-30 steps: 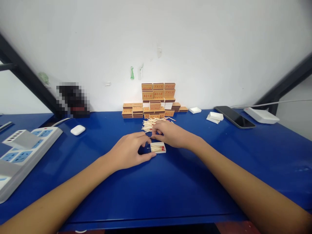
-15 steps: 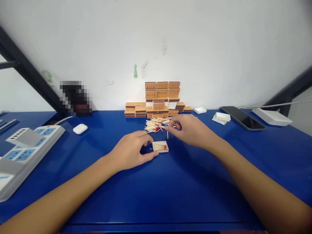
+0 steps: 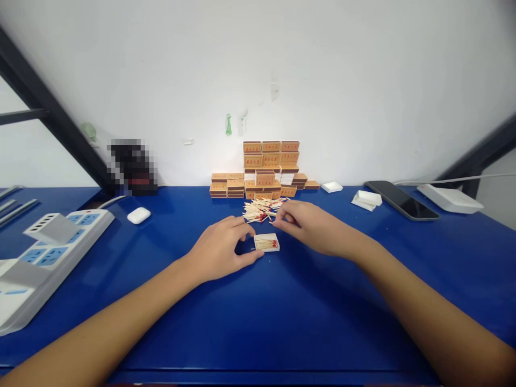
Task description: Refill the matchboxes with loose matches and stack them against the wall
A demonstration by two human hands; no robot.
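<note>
Blue and smooth, the wide table [image 3: 258, 333] has a straight front edge nearest us. Past that edge, near the table's middle, the left hand [image 3: 221, 250] curves round the left end of a small, white, open card tray [image 3: 266, 236]. It holds the tray lightly, thumb at the near side, a finger by the far left corner. If it pushes too hard, the light tray could slide or tip, and the thin, red-headed wooden matches [image 3: 266, 244] inside could spill. The tray's long side runs left to right, nearly in line with the front edge, and those red heads point right. A bit farther, the right hand [image 3: 312, 226] has its fingertips close together beside a messy heap of pale wooden matches [image 3: 258, 209]; I can't tell whether they pinch one. Pulling at the tangle could roll others away. By the back edge stand stacked orange card matchboxes [image 3: 271, 159], which a bump could topple.
</note>
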